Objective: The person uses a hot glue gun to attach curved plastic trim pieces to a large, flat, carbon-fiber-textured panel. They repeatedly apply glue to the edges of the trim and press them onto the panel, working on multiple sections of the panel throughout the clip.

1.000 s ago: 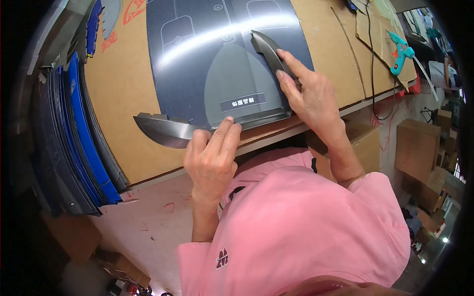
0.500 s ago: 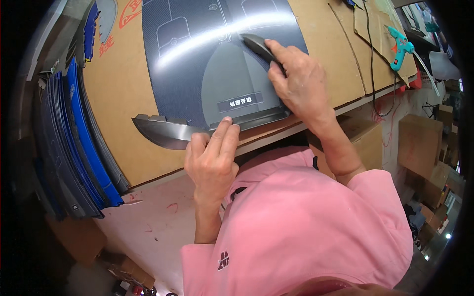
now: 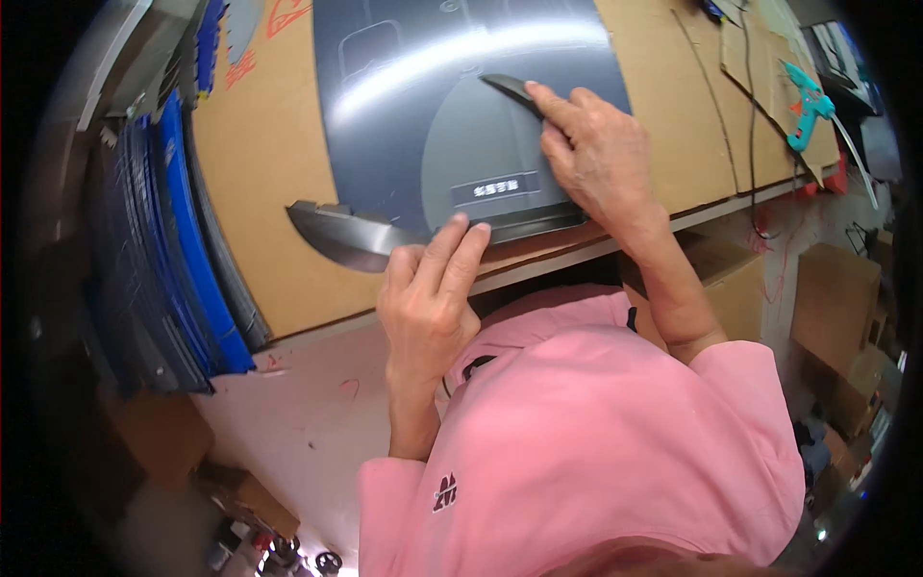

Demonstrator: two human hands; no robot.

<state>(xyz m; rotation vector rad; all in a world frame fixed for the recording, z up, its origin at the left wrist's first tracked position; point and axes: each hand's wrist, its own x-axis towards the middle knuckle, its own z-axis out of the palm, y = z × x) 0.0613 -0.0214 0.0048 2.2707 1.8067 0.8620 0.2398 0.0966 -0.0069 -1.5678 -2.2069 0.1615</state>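
Note:
A dark blue printed sheet (image 3: 385, 144), apparently garment packaging, lies on the table with a grey arched panel (image 3: 481, 135) at its near end. Along its near edge runs a dark folded strip (image 3: 538, 223). At the left a shiny grey curved flap (image 3: 351, 238) sticks out past the sheet. My left hand (image 3: 431, 293) rests there, two fingers stretched onto the strip and the others curled; its thumb is hidden. My right hand (image 3: 606, 159) grips a dark pointed curved piece (image 3: 508, 88), index finger along its top. The hand hides whether that piece joins the strip.
Curved blue and dark sheets (image 3: 197, 240) stand stacked at the table's left edge. A teal glue gun (image 3: 810, 108) and a black cable (image 3: 750, 125) lie at the right. Cardboard boxes (image 3: 835, 298) stand beyond the table's right side.
The whole view has shifted, so the table scene sits further right and higher. Both hands keep nearly the same places on the sheet; the right hand still grips the dark pointed piece.

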